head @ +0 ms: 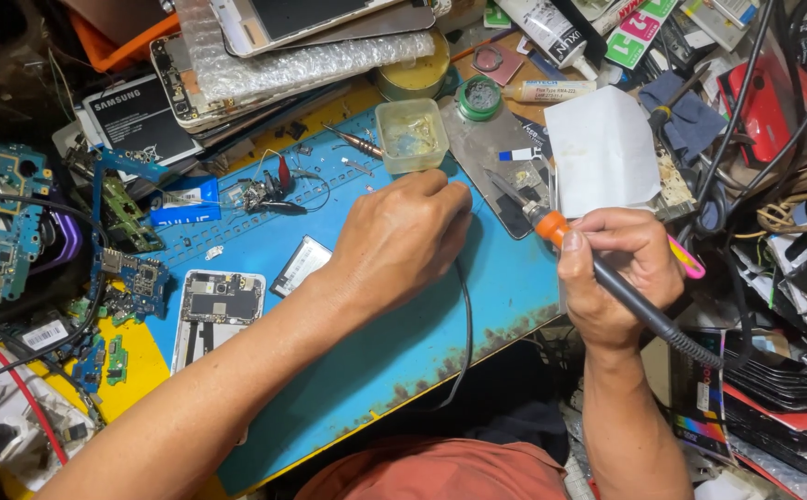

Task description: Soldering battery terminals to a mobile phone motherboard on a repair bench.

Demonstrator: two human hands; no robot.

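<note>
Head view | left hand curled palm-down on blue mat | right hand fisted around soldering iron

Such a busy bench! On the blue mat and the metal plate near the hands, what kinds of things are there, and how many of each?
Soldering iron, in right hand: 1
Opened phone body: 1
Tweezers: 1
Small plastic tub: 1
Total: 4

A worn blue mat is covering the bench, its near edge rusting and flaking, while yellow benchtop is showing at the near left corner under even light.
</note>
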